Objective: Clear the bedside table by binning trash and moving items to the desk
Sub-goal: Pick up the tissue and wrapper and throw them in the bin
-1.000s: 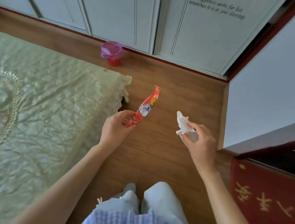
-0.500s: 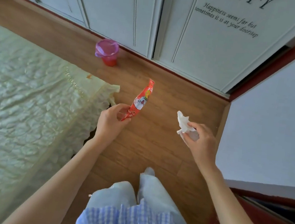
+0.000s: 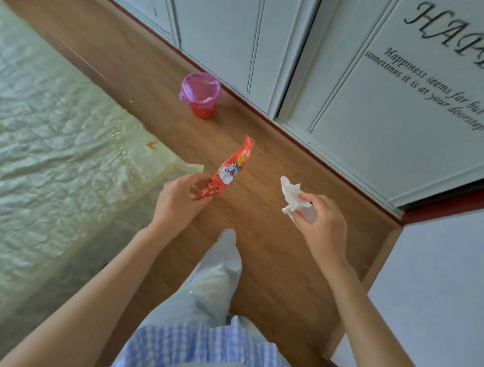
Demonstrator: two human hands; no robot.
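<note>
The left hand [image 3: 177, 198] is pinching the lower end of a red wrapper [image 3: 230, 171]; the right hand [image 3: 319, 219] is gripping a crumpled tissue [image 3: 289, 192], partly hiding it. Ahead, a small bin [image 3: 200, 94] is standing by the wardrobe [image 3: 324, 57], its contents hard to make out.

Bare floor [image 3: 263, 143] lies open between bed [image 3: 43, 145] and bin [image 3: 200, 94]

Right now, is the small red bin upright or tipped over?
Upright. The small red bin stands on its base on the floor by the wardrobe doors, its purple-lined mouth facing up.
</note>
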